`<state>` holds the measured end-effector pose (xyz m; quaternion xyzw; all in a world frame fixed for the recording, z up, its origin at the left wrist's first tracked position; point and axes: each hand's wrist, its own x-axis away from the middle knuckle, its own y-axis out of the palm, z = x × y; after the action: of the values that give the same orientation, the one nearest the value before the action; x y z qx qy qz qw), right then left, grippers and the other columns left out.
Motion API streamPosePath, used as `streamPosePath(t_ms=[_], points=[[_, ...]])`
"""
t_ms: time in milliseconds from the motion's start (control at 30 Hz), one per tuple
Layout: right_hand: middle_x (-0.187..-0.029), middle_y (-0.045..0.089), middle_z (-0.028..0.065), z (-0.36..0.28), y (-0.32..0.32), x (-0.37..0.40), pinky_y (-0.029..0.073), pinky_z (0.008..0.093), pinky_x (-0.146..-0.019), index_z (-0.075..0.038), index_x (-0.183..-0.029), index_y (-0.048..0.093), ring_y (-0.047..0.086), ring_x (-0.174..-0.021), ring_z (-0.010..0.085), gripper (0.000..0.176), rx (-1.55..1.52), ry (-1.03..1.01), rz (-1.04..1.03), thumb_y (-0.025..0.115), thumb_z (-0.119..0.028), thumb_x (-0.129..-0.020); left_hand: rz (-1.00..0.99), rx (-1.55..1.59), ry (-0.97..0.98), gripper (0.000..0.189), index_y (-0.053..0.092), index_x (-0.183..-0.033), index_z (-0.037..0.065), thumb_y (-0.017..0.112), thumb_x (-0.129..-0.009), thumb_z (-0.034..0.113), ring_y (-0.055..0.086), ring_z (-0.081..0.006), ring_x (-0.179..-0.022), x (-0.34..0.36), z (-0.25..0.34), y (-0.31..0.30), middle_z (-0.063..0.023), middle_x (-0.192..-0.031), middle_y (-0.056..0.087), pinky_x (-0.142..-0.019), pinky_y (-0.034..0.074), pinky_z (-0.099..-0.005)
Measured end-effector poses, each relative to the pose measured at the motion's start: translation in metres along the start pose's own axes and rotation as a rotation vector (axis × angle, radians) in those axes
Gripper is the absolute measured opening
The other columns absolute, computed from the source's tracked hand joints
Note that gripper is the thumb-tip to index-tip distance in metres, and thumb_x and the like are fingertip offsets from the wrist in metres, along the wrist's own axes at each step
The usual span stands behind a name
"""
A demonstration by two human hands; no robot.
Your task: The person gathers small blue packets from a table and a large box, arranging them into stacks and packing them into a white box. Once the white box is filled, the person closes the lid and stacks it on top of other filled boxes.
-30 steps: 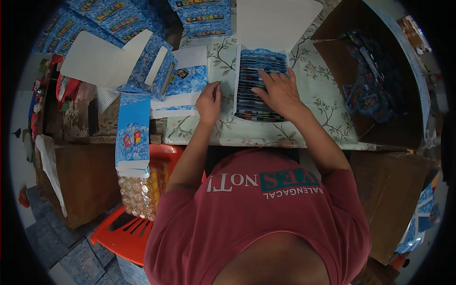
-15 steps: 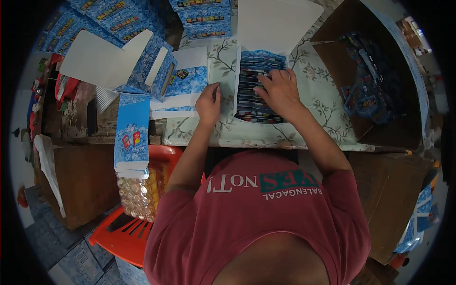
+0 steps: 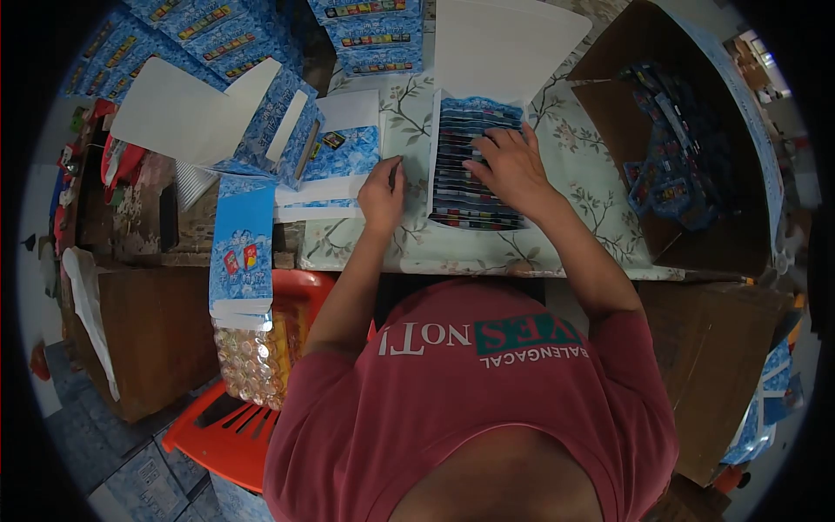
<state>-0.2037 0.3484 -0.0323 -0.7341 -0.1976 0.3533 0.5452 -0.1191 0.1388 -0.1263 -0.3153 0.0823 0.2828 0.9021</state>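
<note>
My right hand [image 3: 515, 170] lies over an open white box [image 3: 432, 187], its fingers apart and touching the row of thin dark-blue packets [image 3: 457, 157] that stand on edge inside. The box's white lid [image 3: 509, 43] is folded back. Left of the box, my left hand [image 3: 381, 196] rests on the tablecloth, fingers curled closed; whether something is in them is hidden. Beside it lie flat blue-and-white printed cartons [image 3: 352, 157] with a small dark-and-yellow packet [image 3: 334, 139] on top.
A brown carton [image 3: 609, 113] with loose packets [image 3: 674, 148] stands at the right. An open blue box [image 3: 278, 122] is at the left, near a blue carton stack [image 3: 243, 213]. Blue boxes [image 3: 378, 35] are piled behind. A red chair [image 3: 235, 439] holds clear-wrapped goods [image 3: 248, 361].
My right hand's fingers have shifted slightly over the packets, and the packets lean a little differently. My left hand has stayed almost in place.
</note>
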Motion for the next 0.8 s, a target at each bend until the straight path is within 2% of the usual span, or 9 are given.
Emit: streamPosePath(t_ms=[33,267,333,567,667,700,733,767,800], points=[[-0.101,0.057,0.01,0.0,0.001,-0.001,0.027,0.0536,-0.104,-0.009,-0.1,0.063,0.053,-0.104,0.0274,0.031,-0.004,-0.009,0.021,0.067,-0.032,-0.08,-0.003,0.001,-0.007,0.02,0.065,-0.102,0.007,0.057,-0.089,0.018,0.064,-0.0291,-0.081,0.0,0.001,0.0,-0.0108,-0.096,0.066,-0.07,0.05,-0.0333],[-0.098,0.054,0.0088,0.012,-0.001,-0.012,0.026,0.0553,-0.105,-0.009,-0.097,0.062,0.053,-0.103,0.028,0.03,-0.073,-0.052,0.022,0.07,-0.031,-0.078,-0.005,0.002,-0.007,0.019,0.065,-0.102,0.008,0.057,-0.089,0.018,0.064,-0.0297,-0.081,0.0,0.002,-0.001,-0.0111,-0.097,0.065,-0.071,0.05,-0.0337],[-0.097,0.053,0.0089,0.016,-0.004,-0.017,0.025,0.0555,-0.105,-0.009,-0.095,0.06,0.054,-0.101,0.0283,0.029,-0.185,-0.027,-0.085,0.07,-0.031,-0.078,-0.01,0.008,-0.015,0.019,0.065,-0.102,0.007,0.057,-0.088,0.018,0.064,-0.0296,-0.081,0.001,0.003,-0.001,-0.0111,-0.097,0.065,-0.071,0.05,-0.0336],[-0.093,0.054,0.0098,0.025,-0.009,-0.027,0.027,0.0526,-0.105,-0.009,-0.095,0.058,0.056,-0.098,0.0281,0.029,-0.206,-0.047,-0.175,0.069,-0.03,-0.079,0.024,0.003,0.021,0.019,0.065,-0.102,0.008,0.058,-0.088,0.019,0.064,-0.029,-0.079,0.001,0.0,0.001,-0.0105,-0.095,0.065,-0.068,0.05,-0.0333],[-0.096,0.056,0.0109,0.03,-0.009,-0.021,0.032,0.0473,-0.103,-0.009,-0.096,0.058,0.055,-0.097,0.0301,0.028,-0.331,-0.044,-0.047,0.068,-0.029,-0.08,-0.01,0.032,-0.068,0.021,0.066,-0.102,0.006,0.057,-0.09,0.02,0.065,-0.0252,-0.077,0.001,0.005,-0.003,-0.0112,-0.093,0.067,-0.069,0.05,-0.0326],[-0.102,0.056,0.012,0.031,-0.011,-0.016,0.034,0.0441,-0.101,-0.008,-0.101,0.058,0.055,-0.099,0.0301,0.03,-0.387,0.087,0.161,0.067,-0.029,-0.081,-0.006,0.033,-0.064,0.021,0.066,-0.102,0.006,0.057,-0.09,0.02,0.065,-0.0252,-0.077,-0.001,0.008,-0.005,-0.0112,-0.093,0.067,-0.069,0.05,-0.0326],[-0.107,0.057,0.0131,0.036,-0.012,-0.013,0.037,0.041,-0.099,-0.008,-0.106,0.058,0.055,-0.101,0.0301,0.033,-0.44,0.216,0.373,0.065,-0.029,-0.082,-0.065,0.183,-0.149,0.024,0.063,-0.108,0.005,0.057,-0.09,0.02,0.064,-0.0208,-0.083,-0.004,0.011,-0.005,-0.0105,-0.097,0.066,-0.073,0.049,-0.0313],[-0.107,0.057,0.0131,0.05,-0.004,-0.008,0.037,0.041,-0.099,-0.008,-0.106,0.058,0.055,-0.101,0.0301,0.033,-0.435,0.212,0.38,0.065,-0.029,-0.082,-0.125,0.334,-0.234,0.028,0.061,-0.115,0.005,0.057,-0.091,0.019,0.062,-0.0165,-0.088,-0.009,0.015,-0.005,-0.0098,-0.102,0.066,-0.076,0.048,-0.03],[-0.114,0.055,0.0144,0.067,0.013,0.001,0.039,0.039,-0.098,-0.007,-0.116,0.053,0.054,-0.105,0.0293,0.041,-0.51,0.356,0.407,0.065,-0.027,-0.083,-0.125,0.336,-0.232,0.028,0.061,-0.115,0.005,0.057,-0.091,0.019,0.062,-0.0165,-0.088,-0.015,0.021,-0.001,-0.0098,-0.102,0.066,-0.076,0.048,-0.03]])
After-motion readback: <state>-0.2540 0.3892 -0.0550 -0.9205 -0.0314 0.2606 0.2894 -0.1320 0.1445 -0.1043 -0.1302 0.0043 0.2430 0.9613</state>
